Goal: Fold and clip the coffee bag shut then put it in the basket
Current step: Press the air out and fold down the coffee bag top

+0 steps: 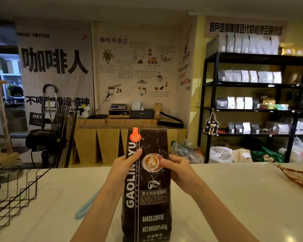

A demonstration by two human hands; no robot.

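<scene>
Upright black coffee bag [147, 189], top unfolded, both hands [122, 166] [178, 170] clamped on its sides

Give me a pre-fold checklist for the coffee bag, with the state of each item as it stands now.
1. Coffee bag upright on the counter: ok.
2. Left hand and right hand gripping the bag's two sides: ok.
3. Top of bag folded down: not ok, it stands straight and unfolded.
4. Clip within reach: ok, a light blue clip lies on the counter left of the bag.
5. Wire basket at hand, at the left: ok.
6. Bag's top edge open or sealed: cannot tell.
</scene>
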